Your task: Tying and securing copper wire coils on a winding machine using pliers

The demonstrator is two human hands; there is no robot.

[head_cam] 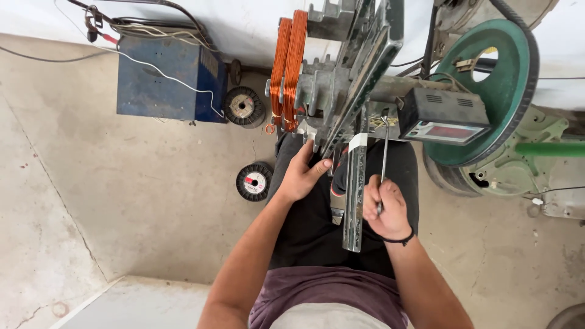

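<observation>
Right hand (385, 208) grips thin metal rod (384, 155), left hand (303, 173) spread flat w/ nothing held nr copper coils (289, 70).

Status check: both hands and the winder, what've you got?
Left hand bare, resting against the winding machine frame. Right hand gripping a thin metal rod. Copper coil on the former, nothing blocking.

The grey metal winding machine (350, 67) is running off the top edge, and the green belt wheel (499, 85) is getting clipped there too. The small black counter box's (443, 116) red digits are blurring beyond reading.
</observation>
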